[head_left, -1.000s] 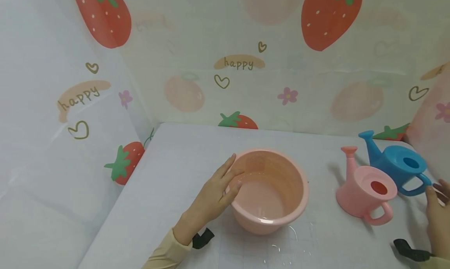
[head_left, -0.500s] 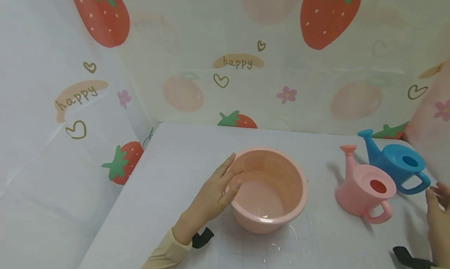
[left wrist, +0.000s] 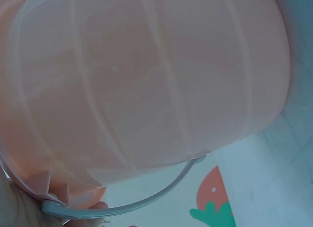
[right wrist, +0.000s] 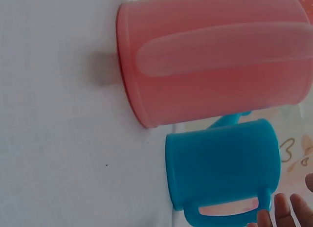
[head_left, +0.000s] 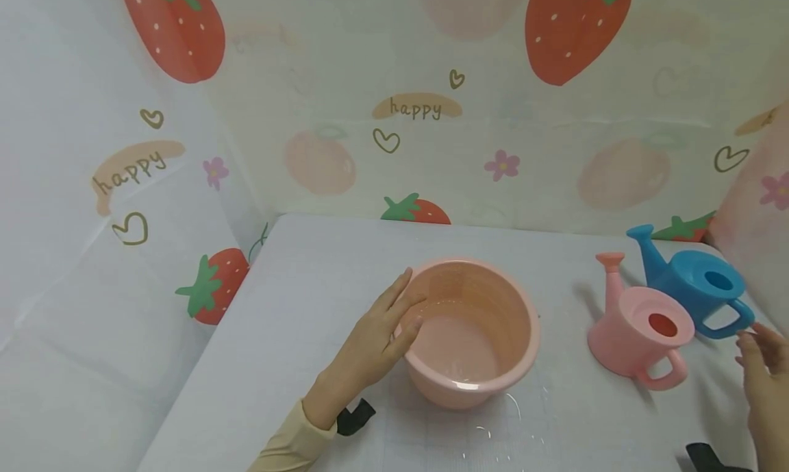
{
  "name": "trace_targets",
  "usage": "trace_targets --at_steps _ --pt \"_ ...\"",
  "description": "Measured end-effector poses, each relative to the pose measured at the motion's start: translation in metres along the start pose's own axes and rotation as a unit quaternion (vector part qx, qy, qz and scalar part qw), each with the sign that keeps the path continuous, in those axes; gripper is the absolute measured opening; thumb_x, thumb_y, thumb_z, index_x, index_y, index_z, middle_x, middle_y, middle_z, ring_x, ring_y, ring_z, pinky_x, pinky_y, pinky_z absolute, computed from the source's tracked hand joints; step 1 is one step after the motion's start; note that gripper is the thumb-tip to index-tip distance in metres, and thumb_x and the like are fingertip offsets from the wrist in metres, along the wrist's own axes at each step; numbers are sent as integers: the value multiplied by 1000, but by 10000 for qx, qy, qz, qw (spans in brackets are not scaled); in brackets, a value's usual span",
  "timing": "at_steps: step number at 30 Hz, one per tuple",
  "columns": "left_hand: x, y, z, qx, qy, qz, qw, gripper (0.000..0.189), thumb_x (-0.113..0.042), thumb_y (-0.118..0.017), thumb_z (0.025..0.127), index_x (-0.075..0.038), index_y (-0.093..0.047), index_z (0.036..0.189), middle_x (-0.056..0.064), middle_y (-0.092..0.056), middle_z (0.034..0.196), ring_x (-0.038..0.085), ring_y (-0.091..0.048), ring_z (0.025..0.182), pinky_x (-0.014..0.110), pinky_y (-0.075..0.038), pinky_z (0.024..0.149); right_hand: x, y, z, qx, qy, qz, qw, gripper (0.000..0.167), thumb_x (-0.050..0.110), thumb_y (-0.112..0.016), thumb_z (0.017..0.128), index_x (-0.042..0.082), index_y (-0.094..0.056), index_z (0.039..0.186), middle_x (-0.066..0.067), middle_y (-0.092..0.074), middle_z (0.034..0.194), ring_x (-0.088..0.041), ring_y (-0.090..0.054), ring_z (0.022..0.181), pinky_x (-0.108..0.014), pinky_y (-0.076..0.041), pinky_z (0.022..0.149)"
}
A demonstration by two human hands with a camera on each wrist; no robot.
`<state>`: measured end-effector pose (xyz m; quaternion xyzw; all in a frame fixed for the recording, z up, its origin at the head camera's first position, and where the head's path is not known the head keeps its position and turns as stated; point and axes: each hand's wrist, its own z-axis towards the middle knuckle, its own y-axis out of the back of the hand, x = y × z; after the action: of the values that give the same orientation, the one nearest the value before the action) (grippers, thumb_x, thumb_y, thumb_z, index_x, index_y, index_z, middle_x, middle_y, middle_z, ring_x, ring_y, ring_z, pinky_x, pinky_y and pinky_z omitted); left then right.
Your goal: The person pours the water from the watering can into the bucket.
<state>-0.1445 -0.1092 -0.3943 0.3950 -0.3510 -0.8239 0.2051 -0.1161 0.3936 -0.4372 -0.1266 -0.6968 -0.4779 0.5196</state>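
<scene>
My left hand point(head_left: 372, 342) rests at the left rim of a round pink bucket point(head_left: 474, 403), its fingers extended along and over the rim. The left wrist view shows the bucket's ribbed outer wall point(left wrist: 146, 80) and its thin grey bail handle point(left wrist: 161, 193). A blue watering can point(head_left: 693, 287) stands on the right, upright. Just beside its handle is my right hand point(head_left: 767, 383), fingers fairly straight and not wrapped round anything; whether a fingertip touches the handle I cannot tell. A pink watering can point(head_left: 622, 345) stands in front of the blue one, its handle pointing toward me.
A pale cloth point(head_left: 314, 266) covers the table, with shiny wet-looking marks in front of the bucket. Strawberry-printed sheets point(head_left: 259, 143) close off the back and sides. Black straps point(head_left: 355, 417) show near both wrists.
My right hand has shifted slightly left, its fingertips closer to the end of the blue watering can's handle. The left hand, bucket and both cans stay in place; the head view drifts slightly.
</scene>
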Motion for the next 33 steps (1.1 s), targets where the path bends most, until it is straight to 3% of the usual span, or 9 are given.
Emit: trace_targets --at_steps 4,7,11,16,19,23,28,30,33 --pt "1 -1 0 -38 -29 -1 10000 41 -42 -38 98 -20 -51 130 0 -22 153 18 -30 137 45 -37 103 5 -1 -4 242 -93 -91 9996 48 42 -32 98 34 -23 145 -2 -38 146 15 -39 90 -31 -35 105" --pt "1 -1 0 -12 -13 -8 10000 41 -42 -38 98 -22 -50 131 0 -21 153 19 -29 137 46 -37 103 7 -2 -6 484 -65 -297 9984 53 44 -30 98 32 -14 147 -10 -33 148 0 -47 105 -36 -35 105" --pt "2 -1 0 26 22 -20 10000 41 -42 -36 98 -23 -49 132 0 -20 154 20 -29 137 46 -38 102 6 -3 -12 873 113 -465 9950 57 45 -30 97 30 -10 148 -17 -33 147 -18 -45 122 -40 -35 105" --pt "2 -2 0 -2 37 -23 10000 40 -42 -36 98 -23 -50 130 0 -20 154 19 -29 137 45 -38 102 0 -5 -23 1205 536 -523 9899 56 45 -30 98 26 -15 148 -19 -35 145 -12 -45 125 -33 -35 103" --pt "2 -3 0 -29 32 -13 10000 40 -42 -38 98 -23 -51 130 -1 -21 154 18 -29 137 46 -38 102 -2 -5 -28 1313 832 -603 9860 56 44 -28 98 24 -16 148 -22 -37 143 -19 -43 128 -33 -35 102" --pt "1 -3 0 -40 12 -10 10000 40 -42 -38 98 -23 -51 130 -1 -21 153 18 -29 137 46 -38 101 -2 -4 -34 1610 1060 -700 9787 59 46 -26 98 21 -11 150 -27 -39 139 -29 -43 125 -43 -37 99" --pt "1 -3 0 -14 19 -28 10000 40 -42 -38 98 -23 -51 130 -2 -21 154 18 -29 137 46 -38 101 -3 -6 -41 1811 1289 -808 9716 61 45 -24 99 14 -11 150 -29 -41 135 -31 -44 118 -47 -39 96" --pt "1 -3 0 5 39 -29 10000 40 -42 -37 98 -23 -51 130 -3 -20 154 17 -29 137 45 -38 102 -3 -7 -43 1761 1338 -849 9715 61 45 -26 99 11 -17 149 -27 -43 132 -21 -48 110 -37 -45 93" --pt "1 -3 0 35 63 -23 10000 40 -43 -36 98 -24 -51 130 -3 -20 154 16 -28 137 45 -38 102 -3 -8 -47 1777 1132 -832 9740 64 48 -27 98 5 -23 145 -27 -42 133 -17 -48 105 -42 -44 93"
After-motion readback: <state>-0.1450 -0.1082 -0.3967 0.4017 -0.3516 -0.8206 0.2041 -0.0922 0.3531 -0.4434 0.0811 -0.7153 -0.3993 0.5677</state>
